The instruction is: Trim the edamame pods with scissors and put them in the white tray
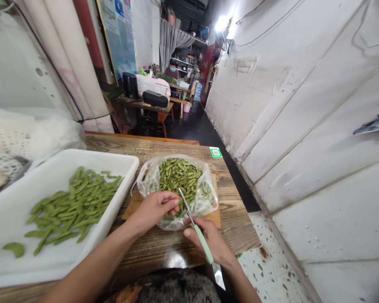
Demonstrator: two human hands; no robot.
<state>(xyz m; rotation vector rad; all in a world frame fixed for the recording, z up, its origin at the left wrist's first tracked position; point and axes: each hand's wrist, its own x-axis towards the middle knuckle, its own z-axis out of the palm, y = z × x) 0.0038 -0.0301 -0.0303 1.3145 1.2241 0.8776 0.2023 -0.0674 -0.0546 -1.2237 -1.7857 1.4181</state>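
Note:
Green edamame pods [180, 174] fill a clear plastic bag [148, 179] whose mouth is spread wide on the table. Over the bag's near edge, my left hand [159, 208] has its thumb and fingers pinched together; whatever lies between the fingertips is too small to make out. My right hand [210, 240] is closed around scissors [202, 242] with pale green handles. Their metal blades point up and away over the pods, close to my left fingertips. On the left, a white plastic tray [121, 162] holds more edamame pods [82, 198], loosely spread, with a single pod near its front corner.
Under the bag lies a light wooden board [215, 214] on the wooden table [236, 210]. A QR code card [216, 152] sits at the far right corner. White plastic bags [50, 130] stand behind the tray. Farther back, a masked person [172, 70] sits at another table.

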